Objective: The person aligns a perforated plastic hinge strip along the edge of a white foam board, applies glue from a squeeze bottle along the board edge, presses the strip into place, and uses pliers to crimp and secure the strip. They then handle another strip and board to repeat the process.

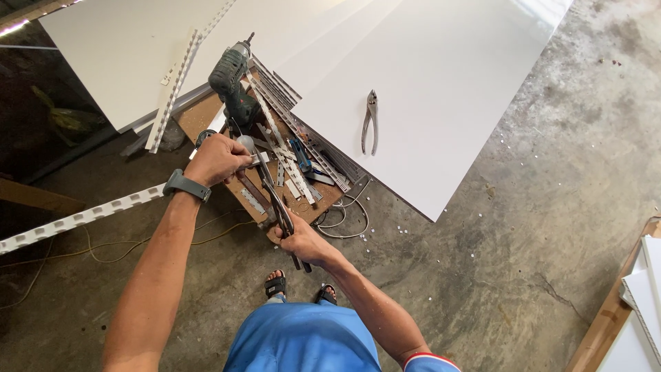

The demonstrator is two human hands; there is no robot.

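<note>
While left hand [219, 160] steadies strip [89, 216], right hand [301, 241] grips snips [281, 215]

Workshop, rough and informal. Shown by: bare stained concrete floor [482, 275]; large white panels [441, 83] laid far; green power drill [231, 79], pliers [370, 120], perforated metal strips [279, 141] heaped on small wooden counter [200, 114]; cable [344, 224] trailed on floor.

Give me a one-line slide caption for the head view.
Left hand steadies a metal strip while right hand grips snips; drill behind.
</note>
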